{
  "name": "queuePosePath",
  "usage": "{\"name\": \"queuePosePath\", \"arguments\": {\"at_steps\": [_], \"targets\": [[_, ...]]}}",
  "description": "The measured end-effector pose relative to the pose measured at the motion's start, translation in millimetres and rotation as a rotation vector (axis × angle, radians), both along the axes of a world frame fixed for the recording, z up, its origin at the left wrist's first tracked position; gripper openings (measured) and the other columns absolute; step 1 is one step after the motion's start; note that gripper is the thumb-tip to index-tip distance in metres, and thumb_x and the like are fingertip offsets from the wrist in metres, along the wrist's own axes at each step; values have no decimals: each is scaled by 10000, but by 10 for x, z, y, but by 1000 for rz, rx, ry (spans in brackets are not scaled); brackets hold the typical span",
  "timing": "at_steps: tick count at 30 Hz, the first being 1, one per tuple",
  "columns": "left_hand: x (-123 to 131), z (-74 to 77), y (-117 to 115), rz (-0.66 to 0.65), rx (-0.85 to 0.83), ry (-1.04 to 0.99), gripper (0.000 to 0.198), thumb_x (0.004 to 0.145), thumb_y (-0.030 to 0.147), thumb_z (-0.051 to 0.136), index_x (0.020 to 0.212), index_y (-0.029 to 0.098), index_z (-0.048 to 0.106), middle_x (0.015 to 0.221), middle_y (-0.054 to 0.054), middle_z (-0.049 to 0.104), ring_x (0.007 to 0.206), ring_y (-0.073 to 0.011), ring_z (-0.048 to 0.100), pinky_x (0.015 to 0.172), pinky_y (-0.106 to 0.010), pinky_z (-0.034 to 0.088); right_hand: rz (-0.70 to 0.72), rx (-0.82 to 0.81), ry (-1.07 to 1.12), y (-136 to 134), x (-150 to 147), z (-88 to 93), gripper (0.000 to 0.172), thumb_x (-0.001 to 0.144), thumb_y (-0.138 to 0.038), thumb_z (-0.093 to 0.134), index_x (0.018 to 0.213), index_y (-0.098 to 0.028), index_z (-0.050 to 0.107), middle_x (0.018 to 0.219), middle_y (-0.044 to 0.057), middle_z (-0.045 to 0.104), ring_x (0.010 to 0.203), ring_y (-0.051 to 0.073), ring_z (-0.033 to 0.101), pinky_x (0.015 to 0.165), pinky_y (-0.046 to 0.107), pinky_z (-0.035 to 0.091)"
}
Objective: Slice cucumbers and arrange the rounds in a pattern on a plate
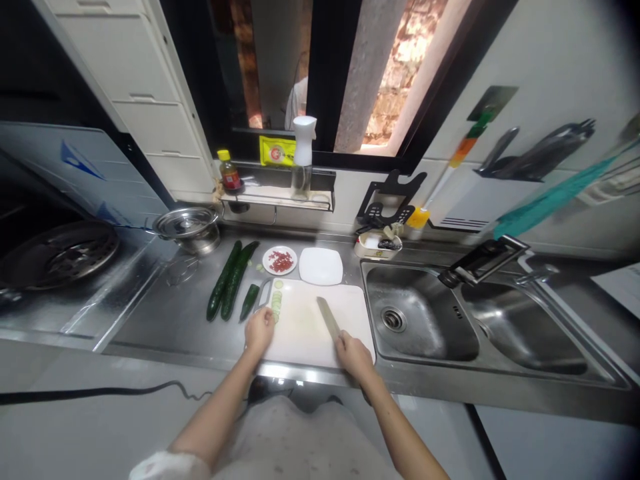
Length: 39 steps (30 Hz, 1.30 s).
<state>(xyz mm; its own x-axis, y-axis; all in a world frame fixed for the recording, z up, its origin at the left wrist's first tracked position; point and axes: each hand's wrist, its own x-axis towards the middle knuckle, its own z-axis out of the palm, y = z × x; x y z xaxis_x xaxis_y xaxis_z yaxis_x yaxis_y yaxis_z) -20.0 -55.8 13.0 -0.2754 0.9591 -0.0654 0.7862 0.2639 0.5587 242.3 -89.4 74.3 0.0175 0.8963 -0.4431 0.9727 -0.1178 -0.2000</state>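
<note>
A kitchen knife (327,318) is gripped by its handle in my right hand (355,357), its blade slanting up and left over the white cutting board (305,343). Along the board's left edge runs a row of overlapping cucumber slices (277,300). My left hand (259,331) is closed at the near end of this row, fingertips at the last slices; whether a slice is pinched in them is hidden. Just beyond that hand lies a cut cucumber piece (249,301). Two whole cucumbers (231,280) lie farther left on the steel counter.
Behind the board stand a small plate of chopped red bits (280,261) and a white square plate (321,266). A double sink (420,320) adjoins on the right. At the left are a lidded steel pot (187,230) and a wok (60,257). A wall shelf (280,196) holds bottles.
</note>
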Motion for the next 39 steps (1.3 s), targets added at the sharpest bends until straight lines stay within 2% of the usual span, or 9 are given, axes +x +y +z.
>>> {"name": "queuePosePath", "arguments": {"at_steps": [9, 14, 23, 29, 32, 35, 39], "targets": [[-82, -119, 36, -58, 59, -20, 165, 845, 155, 484, 887, 208, 634, 862, -21, 673, 824, -155, 588, 749, -231, 392, -8, -30, -9, 8, -14, 72, 345, 986, -310, 282, 1160, -191, 556, 991, 86, 699, 906, 177, 639, 661, 240, 354], [-85, -152, 28, -58, 59, 17, 151, 833, 166, 504, 887, 207, 639, 869, -25, 671, 845, -162, 587, 759, -238, 389, -15, -20, -1, 7, 1, 38, 342, 981, -310, 296, 1160, -189, 561, 996, 86, 699, 913, 178, 635, 669, 240, 355], [-95, -113, -34, -38, 49, 84, 167, 828, 201, 511, 891, 220, 664, 871, -20, 684, 863, -178, 588, 778, -260, 375, -7, -21, 19, 29, 20, -19, 310, 975, -326, 317, 1077, -196, 580, 954, 75, 693, 865, 169, 624, 648, 242, 331], [-127, -100, -46, -8, 52, 54, 175, 834, 217, 499, 865, 213, 671, 835, -18, 682, 840, -170, 597, 761, -251, 386, -19, -19, 36, 35, 31, -40, 331, 975, -339, 308, 1081, -187, 582, 953, 78, 692, 874, 175, 622, 638, 246, 322], [-155, -112, -43, 13, 58, 21, 205, 843, 228, 483, 911, 218, 676, 818, -20, 686, 809, -169, 604, 741, -245, 399, -17, -19, 29, 37, 39, -51, 318, 974, -333, 314, 1063, -187, 582, 941, 74, 695, 866, 173, 626, 624, 244, 316], [-186, -98, 53, 85, 47, -9, 251, 836, 234, 494, 1012, 221, 673, 869, -36, 699, 839, -180, 614, 754, -248, 415, -11, -9, 19, 38, 31, -54, 303, 974, -315, 314, 1063, -189, 574, 933, 73, 697, 854, 172, 631, 616, 244, 316], [-204, 0, 373, 121, 27, -4, 284, 859, 256, 475, 1077, 230, 656, 1001, -50, 697, 919, -183, 614, 789, -249, 424, 15, -8, -12, 41, -11, -34, 309, 979, -311, 296, 1063, -189, 568, 927, 82, 698, 841, 175, 640, 617, 247, 325]]}}
